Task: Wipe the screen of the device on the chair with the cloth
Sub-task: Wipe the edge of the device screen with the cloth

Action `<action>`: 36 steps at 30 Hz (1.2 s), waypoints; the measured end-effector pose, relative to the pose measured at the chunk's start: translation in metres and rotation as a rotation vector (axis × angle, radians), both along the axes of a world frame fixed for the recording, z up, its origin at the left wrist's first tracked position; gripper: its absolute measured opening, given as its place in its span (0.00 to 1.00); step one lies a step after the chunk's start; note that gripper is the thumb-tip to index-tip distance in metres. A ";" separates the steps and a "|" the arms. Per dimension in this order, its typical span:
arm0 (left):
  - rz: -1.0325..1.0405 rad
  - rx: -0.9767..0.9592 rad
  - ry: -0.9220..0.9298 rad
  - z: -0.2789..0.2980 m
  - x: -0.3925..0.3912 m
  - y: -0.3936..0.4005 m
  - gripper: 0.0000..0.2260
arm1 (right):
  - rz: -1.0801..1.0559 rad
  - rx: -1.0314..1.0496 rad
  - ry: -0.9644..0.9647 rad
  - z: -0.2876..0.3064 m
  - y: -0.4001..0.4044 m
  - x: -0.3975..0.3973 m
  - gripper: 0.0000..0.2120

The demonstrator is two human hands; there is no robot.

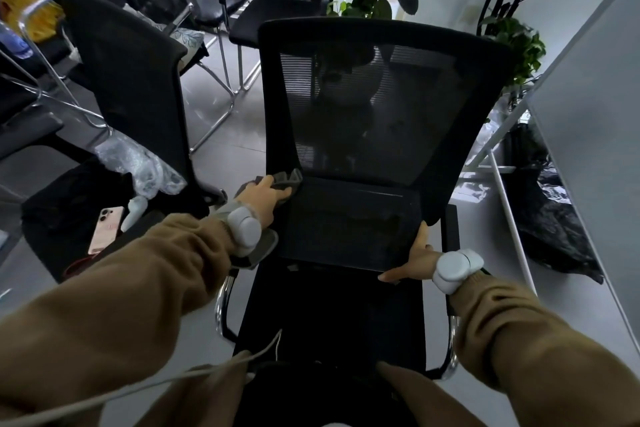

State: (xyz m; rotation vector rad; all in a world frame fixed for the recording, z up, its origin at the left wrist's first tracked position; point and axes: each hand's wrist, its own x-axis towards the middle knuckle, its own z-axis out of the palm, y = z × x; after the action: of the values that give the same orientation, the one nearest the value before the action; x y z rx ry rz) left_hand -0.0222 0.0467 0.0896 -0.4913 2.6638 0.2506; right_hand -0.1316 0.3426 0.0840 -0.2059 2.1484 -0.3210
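On the chair seat: a dark device (pixel 349 222) leans back against the mesh backrest of the black chair (pixel 450 87), screen facing the camera.
Left grip: left hand (pixel 266 196), at ten o'clock of the screen, fingers pressed together on a grey cloth (pixel 285 178) at the screen's upper left corner.
Right grip: right hand (pixel 414 262), at four o'clock, thumb and fingers clamped on the device's lower right corner.
Containers: none clearly seen; a dark bag (pixel 550 218) at three o'clock, contents hidden.
Hard to make out: the screen is dark, nothing readable; white wrist bands cover both wrists; a pink phone (pixel 105 230) lies at nine o'clock, partly cut off by the sleeve.
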 end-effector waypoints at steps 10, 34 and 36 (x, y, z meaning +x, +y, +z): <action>-0.159 0.220 -0.025 0.012 0.094 0.017 0.28 | 0.007 -0.004 -0.005 0.007 -0.001 0.005 0.69; -0.061 -0.082 -0.127 0.011 -0.012 0.000 0.27 | -0.103 -0.104 0.020 -0.002 0.002 0.009 0.68; -0.049 -0.085 -0.121 0.011 -0.025 -0.006 0.26 | -0.110 -0.097 0.011 -0.002 0.002 0.009 0.69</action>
State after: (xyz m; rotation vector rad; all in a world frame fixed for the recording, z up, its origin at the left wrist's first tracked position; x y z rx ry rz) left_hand -0.0471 0.0410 0.1004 -0.4518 2.5727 0.0903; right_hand -0.1225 0.3447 0.0824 -0.1457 2.1612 -0.4891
